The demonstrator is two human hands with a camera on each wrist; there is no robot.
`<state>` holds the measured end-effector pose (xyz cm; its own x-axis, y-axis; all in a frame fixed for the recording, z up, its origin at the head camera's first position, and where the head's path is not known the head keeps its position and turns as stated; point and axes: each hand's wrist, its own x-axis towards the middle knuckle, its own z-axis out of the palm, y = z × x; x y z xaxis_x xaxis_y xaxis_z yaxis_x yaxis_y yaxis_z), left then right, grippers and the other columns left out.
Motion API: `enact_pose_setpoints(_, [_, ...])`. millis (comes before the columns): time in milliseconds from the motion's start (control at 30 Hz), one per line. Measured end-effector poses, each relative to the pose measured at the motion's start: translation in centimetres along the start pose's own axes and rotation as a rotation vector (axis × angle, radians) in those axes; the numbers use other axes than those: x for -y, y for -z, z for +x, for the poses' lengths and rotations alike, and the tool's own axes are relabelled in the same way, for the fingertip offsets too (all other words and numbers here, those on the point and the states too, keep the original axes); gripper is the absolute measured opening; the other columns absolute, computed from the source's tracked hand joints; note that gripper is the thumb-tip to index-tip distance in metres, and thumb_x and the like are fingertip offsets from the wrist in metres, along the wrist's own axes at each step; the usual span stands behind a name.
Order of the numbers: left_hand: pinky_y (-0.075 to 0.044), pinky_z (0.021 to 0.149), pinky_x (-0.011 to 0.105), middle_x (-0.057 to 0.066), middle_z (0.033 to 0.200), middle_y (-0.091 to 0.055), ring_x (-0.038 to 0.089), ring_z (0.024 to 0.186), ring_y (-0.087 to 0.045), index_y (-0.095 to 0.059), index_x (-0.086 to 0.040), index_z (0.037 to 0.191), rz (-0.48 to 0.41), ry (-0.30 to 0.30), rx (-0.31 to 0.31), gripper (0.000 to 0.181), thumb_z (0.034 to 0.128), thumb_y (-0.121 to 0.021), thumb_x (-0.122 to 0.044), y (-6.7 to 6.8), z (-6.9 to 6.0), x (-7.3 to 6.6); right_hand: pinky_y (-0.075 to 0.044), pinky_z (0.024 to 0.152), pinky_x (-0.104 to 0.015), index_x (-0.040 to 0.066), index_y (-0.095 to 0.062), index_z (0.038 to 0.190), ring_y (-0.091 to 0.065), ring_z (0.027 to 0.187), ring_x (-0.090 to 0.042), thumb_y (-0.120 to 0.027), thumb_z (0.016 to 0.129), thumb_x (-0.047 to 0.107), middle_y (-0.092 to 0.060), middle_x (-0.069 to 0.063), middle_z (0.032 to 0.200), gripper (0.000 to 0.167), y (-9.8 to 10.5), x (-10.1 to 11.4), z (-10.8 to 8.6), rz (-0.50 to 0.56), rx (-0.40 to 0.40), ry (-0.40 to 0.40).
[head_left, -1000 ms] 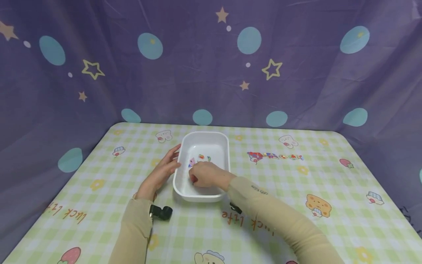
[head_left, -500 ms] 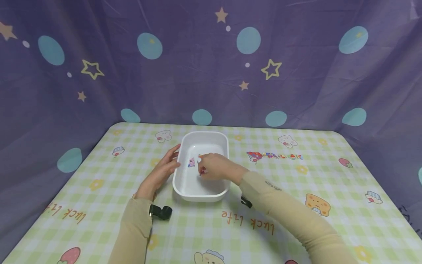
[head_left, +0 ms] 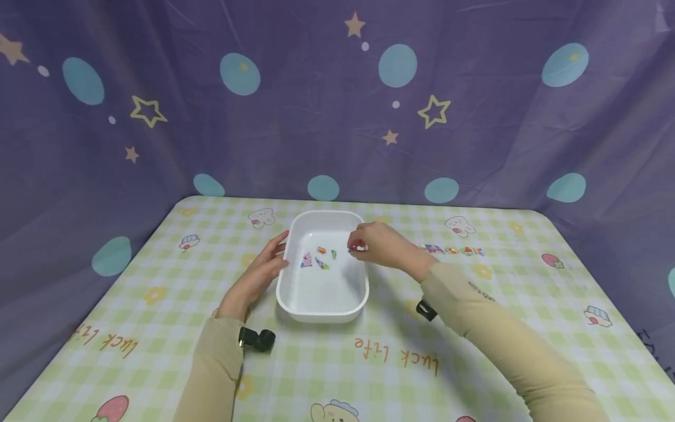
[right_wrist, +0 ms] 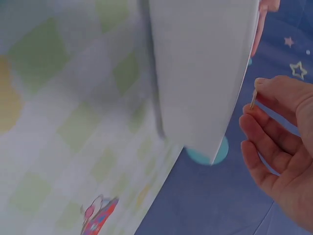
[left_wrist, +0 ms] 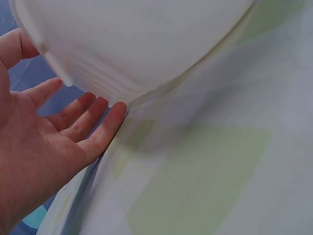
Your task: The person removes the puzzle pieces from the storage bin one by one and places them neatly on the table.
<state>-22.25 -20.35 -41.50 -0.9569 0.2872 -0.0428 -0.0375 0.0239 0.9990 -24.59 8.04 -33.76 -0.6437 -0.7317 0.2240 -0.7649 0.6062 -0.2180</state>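
The tray [head_left: 323, 298] holds four pieces [head_left: 306, 260], left hand [head_left: 258, 274] relaxed against it, right hand [head_left: 383, 244] pinching apparently a fifth piece [right_wrist: 253, 99].

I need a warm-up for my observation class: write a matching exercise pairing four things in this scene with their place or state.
Things
1. Left hand
2. Right hand
3. Row of colourful pieces
4. Curtain

Places and states
A. Lying on the checked tablecloth
B. Purple, behind the table
C. Touching the white tub
D. Pinching a small thin piece

Pairs: 1-C, 2-D, 3-A, 4-B
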Motion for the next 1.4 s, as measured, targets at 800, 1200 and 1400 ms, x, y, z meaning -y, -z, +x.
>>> enact_pose_setpoints(800, [-0.027, 0.107, 0.048, 0.017, 0.146, -0.021, 0.037, 0.129, -0.030, -0.014, -0.019, 0.147, -0.029, 0.002, 0.012, 0.073, 0.0837, -0.047, -0.002, 0.1, -0.1, 0.1, -0.051, 0.068, -0.030, 0.009, -0.070, 0.085, -0.061, 0.073, -0.015, -0.067, 0.078, 0.013, -0.063, -0.002, 0.079, 0.008, -0.9, -6.1, -6.4, -0.016, -0.007, -0.206])
enact_pose_setpoints(1200, [-0.028, 0.106, 0.048, 0.017, 0.145, -0.023, 0.036, 0.129, -0.031, -0.015, -0.019, 0.146, -0.031, 0.005, 0.010, 0.073, 0.0831, -0.048, -0.002, 0.1, 0.0, 0.1, -0.050, 0.068, -0.031, 0.011, -0.071, 0.085, -0.059, 0.073, -0.014, -0.067, 0.078, 0.013, -0.062, 0.000, 0.078, 0.008, -2.2, -7.5, -8.1, -0.018, 0.023, -0.301])
enact_pose_setpoints(1400, [-0.028, 0.106, 0.047, 0.016, 0.145, -0.023, 0.035, 0.129, -0.031, -0.015, -0.019, 0.147, -0.028, 0.008, 0.011, 0.073, 0.0835, -0.048, -0.002, 0.0, 0.0, -0.1, -0.045, 0.062, -0.027, 0.014, -0.070, 0.083, -0.051, 0.067, -0.009, -0.068, 0.077, 0.017, -0.057, 0.005, 0.076, 0.006, -2.6, -7.7, -8.4, -0.029, 0.043, -0.324])
